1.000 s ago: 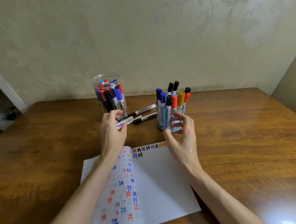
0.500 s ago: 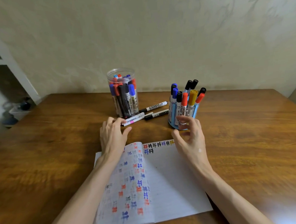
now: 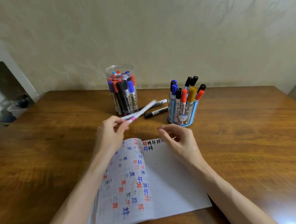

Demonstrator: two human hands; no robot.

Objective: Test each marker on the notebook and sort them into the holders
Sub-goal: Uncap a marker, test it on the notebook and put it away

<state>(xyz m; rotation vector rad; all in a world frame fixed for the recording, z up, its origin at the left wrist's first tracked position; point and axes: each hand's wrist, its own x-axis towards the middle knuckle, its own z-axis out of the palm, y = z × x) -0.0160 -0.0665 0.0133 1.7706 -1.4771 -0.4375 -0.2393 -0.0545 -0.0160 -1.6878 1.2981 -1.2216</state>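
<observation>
Brown wood counter (image 3: 246, 150), pale patterned wall (image 3: 158, 36) behind. Open notebook (image 3: 171, 178) at near edge. Left hand (image 3: 109, 135) pinches marker (image 3: 143, 108) above counter, its far end blurred, pointing between jar (image 3: 121, 89) and blue holder (image 3: 182, 114). Right hand (image 3: 180, 139) loosely curled, holding nothing, over notebook's top edge.

- Black-capped marker (image 3: 156, 112), lying just left of blue holder (image 3: 183, 114): dark barrel print, roughly "HIBERON", reading uncertain.
- White marker (image 3: 158, 102), just behind it: small print, illegible.
- Pink-banded marker (image 3: 140, 112), left of blue holder: lettering blurred, unreadable.
- Clear jar (image 3: 119, 68), further left: barrel print too small to read.
- Notebook (image 3: 171, 178), in front of blue holder: rows of hash-like "井" signs in red, black and blue.
- Blue holder wall: cartoon figure, no words.
</observation>
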